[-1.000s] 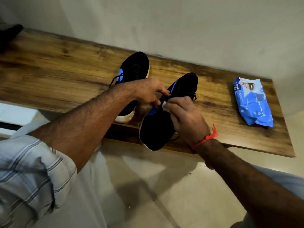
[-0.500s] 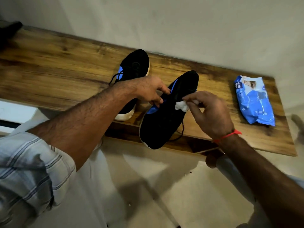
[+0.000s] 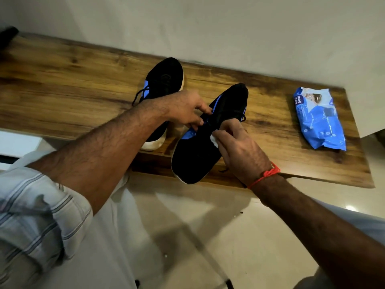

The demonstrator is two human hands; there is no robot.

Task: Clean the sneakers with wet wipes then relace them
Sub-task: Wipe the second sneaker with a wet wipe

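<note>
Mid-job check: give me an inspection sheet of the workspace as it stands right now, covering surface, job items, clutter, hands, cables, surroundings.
Surface: wooden shelf along a pale wall, grain visible.
Job's things: near sneaker, black with blue trim, heel overhanging the shelf's front edge; far sneaker behind the left forearm, laces loose; white wet wipe against the near sneaker; blue wipes pack lying flat at the right.
Clutter: dark object at the far left corner, too cropped to identify.
Hands: left hand holds the near sneaker by its lace area; right hand pinches the wipe.
Cables: nothing seen.
Surroundings: glossy light floor below.
</note>
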